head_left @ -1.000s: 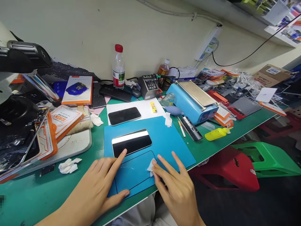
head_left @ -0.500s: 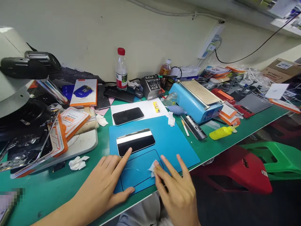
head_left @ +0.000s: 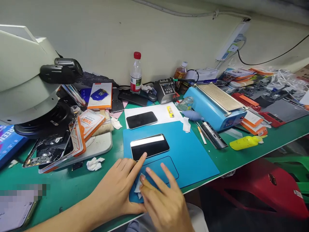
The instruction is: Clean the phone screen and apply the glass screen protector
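My left hand point(head_left: 118, 188) lies flat on the near left of the blue mat point(head_left: 193, 154), fingers stretched out, index fingertip touching the near edge of a black phone point(head_left: 149, 146) lying on the mat. My right hand point(head_left: 164, 201) presses a small white wipe point(head_left: 138, 185) against the mat with its fingertips, close beside the left hand. A thin clear sheet point(head_left: 166, 169) outlined on the mat lies under both hands. A second black phone point(head_left: 141, 119) rests on white paper point(head_left: 159, 111) behind the mat.
A microscope point(head_left: 26, 80) and stacked screen boxes point(head_left: 91, 120) crowd the left. A blue heating machine point(head_left: 214, 104), yellow bottle point(head_left: 243, 142), water bottle point(head_left: 135, 73) and tools fill the back and right. Crumpled tissue point(head_left: 94, 163) lies on the green bench. Red stool point(head_left: 256, 190) below.
My right hand has slid the white wipe leftward across the mat until it meets my left hand. The view has swung left, showing more of the microscope.
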`<state>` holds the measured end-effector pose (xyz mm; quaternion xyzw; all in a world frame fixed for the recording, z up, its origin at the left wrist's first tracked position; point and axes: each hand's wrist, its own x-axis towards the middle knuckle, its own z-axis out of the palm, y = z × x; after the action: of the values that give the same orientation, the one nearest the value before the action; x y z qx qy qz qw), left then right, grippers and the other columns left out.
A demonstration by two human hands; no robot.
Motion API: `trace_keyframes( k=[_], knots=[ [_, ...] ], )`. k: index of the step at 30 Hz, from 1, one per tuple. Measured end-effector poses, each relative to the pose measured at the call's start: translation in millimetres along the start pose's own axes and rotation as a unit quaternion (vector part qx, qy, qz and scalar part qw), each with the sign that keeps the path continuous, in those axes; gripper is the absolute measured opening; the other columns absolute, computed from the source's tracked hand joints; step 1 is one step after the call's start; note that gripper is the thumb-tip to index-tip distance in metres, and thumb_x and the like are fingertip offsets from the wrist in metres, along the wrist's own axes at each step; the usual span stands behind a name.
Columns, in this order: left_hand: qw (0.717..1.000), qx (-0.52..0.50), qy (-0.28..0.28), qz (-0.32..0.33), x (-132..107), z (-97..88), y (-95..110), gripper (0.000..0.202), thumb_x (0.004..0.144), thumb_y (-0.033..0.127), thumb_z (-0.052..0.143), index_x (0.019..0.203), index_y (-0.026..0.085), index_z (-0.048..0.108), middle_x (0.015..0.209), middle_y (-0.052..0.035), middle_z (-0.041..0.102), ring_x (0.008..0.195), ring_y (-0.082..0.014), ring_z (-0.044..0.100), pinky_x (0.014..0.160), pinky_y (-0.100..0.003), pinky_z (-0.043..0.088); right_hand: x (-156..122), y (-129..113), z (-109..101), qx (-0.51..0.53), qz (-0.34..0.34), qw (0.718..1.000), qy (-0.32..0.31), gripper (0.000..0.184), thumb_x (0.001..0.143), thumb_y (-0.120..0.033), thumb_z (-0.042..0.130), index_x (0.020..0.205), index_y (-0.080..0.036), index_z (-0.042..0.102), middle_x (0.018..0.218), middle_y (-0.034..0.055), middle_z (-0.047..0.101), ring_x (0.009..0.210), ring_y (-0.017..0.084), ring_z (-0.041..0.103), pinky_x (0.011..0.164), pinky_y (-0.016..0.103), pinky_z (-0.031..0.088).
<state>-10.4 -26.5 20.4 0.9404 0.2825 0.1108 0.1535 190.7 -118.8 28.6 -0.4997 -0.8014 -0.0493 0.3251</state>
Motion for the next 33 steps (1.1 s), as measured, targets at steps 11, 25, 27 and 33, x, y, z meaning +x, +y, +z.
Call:
trace_keyframes(
  k=[11,25,27,33],
  knots=[
    [0.999,-0.033,0.010,-0.018,-2,8.1,-1,0.145,0.073,0.064,0.091,0.169,0.032,-0.013,0.114,-0.0040,0.063,0.096,-0.0291,0.061,0.090,-0.043,0.047,4,26,-16,0.054,0.046,0.997,-0.016,0.018,0.100,-0.013,0.061,0.096,-0.024,0.075,0.102,-0.0049,0.084,0.119,0.019,0.075,0.129,0.045,0.036],
    [0.994,-0.087,-0.053,-0.043,0,8.0,-5,0.129,0.086,0.056,0.083,0.165,0.046,-0.020,0.130,-0.0040,0.060,0.110,-0.0310,0.060,0.100,-0.047,0.047,29,155,-75,-0.156,0.323,0.933,0.005,0.041,0.110,-0.047,0.045,0.121,-0.023,0.076,0.113,0.0093,0.076,0.098,0.026,0.072,0.078,0.039,0.057],
    [0.995,-0.084,-0.037,-0.038,0,7.0,-3,0.122,0.088,0.049,0.080,0.168,0.043,-0.012,0.134,-0.0051,0.059,0.113,-0.0308,0.059,0.103,-0.046,0.045,40,173,-64,-0.173,0.329,0.928,0.004,0.033,0.108,-0.043,0.054,0.124,-0.020,0.071,0.119,0.0095,0.073,0.098,0.023,0.071,0.081,0.039,0.059],
    [0.998,-0.063,-0.022,-0.020,-1,-2.3,2,0.105,0.093,0.038,0.071,0.170,0.036,0.000,0.140,-0.0090,0.058,0.119,-0.0326,0.058,0.106,-0.051,0.044,62,195,-47,-0.154,0.284,0.946,0.013,0.023,0.102,-0.039,0.068,0.107,-0.016,0.069,0.110,0.0048,0.071,0.095,0.018,0.070,0.085,0.038,0.060]
  ],
)
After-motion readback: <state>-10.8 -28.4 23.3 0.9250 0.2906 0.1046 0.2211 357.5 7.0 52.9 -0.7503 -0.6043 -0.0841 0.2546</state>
